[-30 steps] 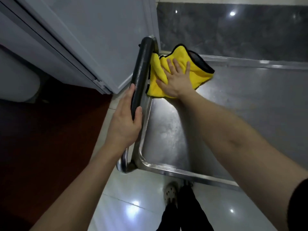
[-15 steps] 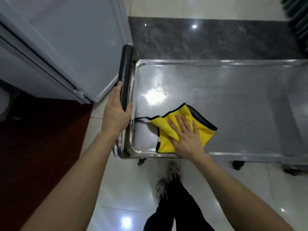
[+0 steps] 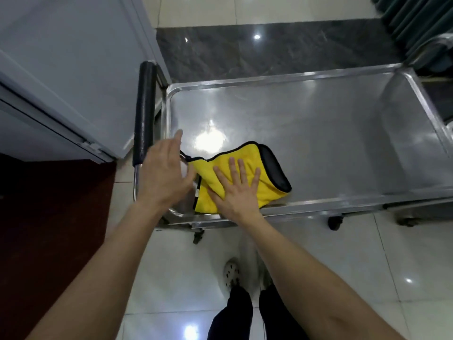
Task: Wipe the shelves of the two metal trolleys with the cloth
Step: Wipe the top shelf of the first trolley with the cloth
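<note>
Pressing yellow cloth point(image 3: 268, 188) onto trolley shelf point(image 3: 318, 133), right hand point(image 3: 235, 195) grip flat | left hand point(image 3: 166, 175) grip slack, holding nothing

No text, label or number is readable.

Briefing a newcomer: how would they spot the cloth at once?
Find the steel trolley with the black handle at its left end. On its top shelf, near the front left corner, the right hand presses the cloth flat. It alone is bright yellow, edged in black.
</note>
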The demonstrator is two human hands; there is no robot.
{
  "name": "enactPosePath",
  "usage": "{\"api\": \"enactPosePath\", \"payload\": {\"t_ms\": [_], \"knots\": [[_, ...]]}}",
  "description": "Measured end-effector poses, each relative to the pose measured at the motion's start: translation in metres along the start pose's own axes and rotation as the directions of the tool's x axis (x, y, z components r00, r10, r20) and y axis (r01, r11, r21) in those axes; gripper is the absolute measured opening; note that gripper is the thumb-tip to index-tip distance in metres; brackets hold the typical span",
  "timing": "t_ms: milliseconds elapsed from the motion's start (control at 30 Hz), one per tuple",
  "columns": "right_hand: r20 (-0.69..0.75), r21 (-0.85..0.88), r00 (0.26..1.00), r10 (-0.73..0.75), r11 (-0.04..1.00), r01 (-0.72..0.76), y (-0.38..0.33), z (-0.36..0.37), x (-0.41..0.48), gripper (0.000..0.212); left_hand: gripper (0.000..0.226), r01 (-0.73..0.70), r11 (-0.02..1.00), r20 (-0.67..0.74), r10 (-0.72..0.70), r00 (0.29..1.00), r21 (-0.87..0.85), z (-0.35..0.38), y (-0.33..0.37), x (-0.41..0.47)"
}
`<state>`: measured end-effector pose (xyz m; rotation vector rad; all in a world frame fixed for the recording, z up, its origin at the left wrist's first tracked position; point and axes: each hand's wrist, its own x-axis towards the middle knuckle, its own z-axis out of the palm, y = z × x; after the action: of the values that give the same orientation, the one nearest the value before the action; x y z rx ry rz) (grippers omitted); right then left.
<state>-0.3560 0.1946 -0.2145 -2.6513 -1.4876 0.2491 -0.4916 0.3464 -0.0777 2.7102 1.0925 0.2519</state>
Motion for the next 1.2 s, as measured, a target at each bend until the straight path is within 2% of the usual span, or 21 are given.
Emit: {"api": "enactPosePath", "payload": {"t_ms": [33, 100, 133, 200, 300, 367, 433, 533, 667, 733, 800, 867, 967, 1033, 1100, 1167, 1200], "knots": [[-0.006, 0.001, 1.0, -0.012, 1.0, 0.012, 0.004, -0.001, 0.001, 0.079, 0.106, 0.03, 0.994, 0.131, -0.016, 0.991, -0.105, 0.006, 0.013, -0.011], [0.001, 0.01, 1.0, -0.024, 1.0, 0.024, 0.01, -0.002, 0.002, 0.08, 0.135, 0.108, 0.98, 0.412, -0.029, 0.911, -0.169, 0.018, 0.025, -0.023], [0.001, 0.013, 1.0, -0.029, 1.0, 0.029, 0.012, -0.001, 0.002, 0.08, 0.147, 0.131, 0.976, 0.508, -0.026, 0.861, -0.172, 0.024, 0.026, -0.026], [-0.003, 0.019, 0.999, -0.051, 0.999, 0.051, 0.019, -0.001, 0.001, 0.079, 0.163, 0.143, 0.972, 0.589, -0.007, 0.808, -0.185, 0.034, 0.031, -0.027], [-0.002, 0.03, 0.996, -0.09, 0.995, 0.09, 0.041, -0.003, 0.0, 0.076, 0.181, 0.15, 0.984, 0.558, -0.072, 0.826, -0.096, 0.053, 0.044, -0.032], [0.012, 0.045, 0.995, -0.1, 0.994, 0.1, 0.065, -0.007, -0.003, 0.075, 0.185, 0.189, 0.982, 0.515, -0.165, 0.841, 0.005, 0.066, 0.049, -0.039], [0.032, 0.037, 0.995, -0.091, 0.995, 0.09, 0.1, -0.013, -0.008, 0.075, 0.184, 0.262, 0.965, 0.473, -0.244, 0.846, 0.03, 0.075, 0.048, -0.044], [0.034, 0.021, 0.999, -0.019, 1.0, 0.018, 0.178, -0.03, -0.018, 0.074, 0.181, 0.312, 0.947, 0.486, -0.307, 0.818, 0.072, 0.08, 0.048, -0.042], [0.031, -0.014, 0.987, 0.157, 0.987, -0.157, 0.302, -0.06, -0.03, 0.075, 0.174, 0.264, 0.934, 0.539, -0.355, 0.764, 0.242, 0.077, 0.067, -0.029], [0.054, 0.0, 0.974, 0.221, 0.975, -0.221, 0.347, -0.07, -0.034, 0.079, 0.17, 0.241, 0.937, 0.513, -0.341, 0.788, 0.253, 0.078, 0.103, -0.018], [0.047, 0.018, 0.971, 0.234, 0.972, -0.235, 0.367, -0.074, -0.036, 0.083, 0.175, 0.182, 0.962, 0.494, -0.263, 0.829, 0.206, 0.088, 0.162, -0.003], [0.003, 0.008, 0.975, 0.223, 0.975, -0.223, 0.367, -0.07, -0.037, 0.084, 0.174, 0.089, 0.983, 0.485, -0.159, 0.86, 0.163, 0.106, 0.232, 0.014], [-0.034, 0.013, 0.98, 0.194, 0.981, -0.194, 0.36, -0.062, -0.038, 0.085, 0.168, 0.01, 0.989, 0.503, -0.084, 0.86, 0.148, 0.132, 0.309, 0.031], [-0.048, 0.031, 0.987, 0.152, 0.988, -0.151, 0.361, -0.057, -0.039, 0.082, 0.166, 0.025, 0.988, 0.515, -0.1, 0.851, 0.152, 0.143, 0.325, 0.033], [-0.05, 0.019, 0.997, 0.05, 0.999, -0.049, 0.375, -0.054, -0.04, 0.078, 0.165, 0.048, 0.987, 0.517, -0.122, 0.847, 0.154, 0.148, 0.324, 0.031], [-0.054, 0.008, 0.997, -0.061, 0.998, 0.061, 0.408, -0.058, -0.043, 0.075, 0.165, 0.042, 0.989, 0.519, -0.11, 0.848, 0.142, 0.149, 0.319, 0.03], [-0.065, 0.005, 0.996, -0.059, 0.998, 0.06, 0.431, -0.061, -0.044, 0.074, 0.165, 0.046, 0.99, 0.521, -0.11, 0.846, 0.134, 0.148, 0.318, 0.03]]}}
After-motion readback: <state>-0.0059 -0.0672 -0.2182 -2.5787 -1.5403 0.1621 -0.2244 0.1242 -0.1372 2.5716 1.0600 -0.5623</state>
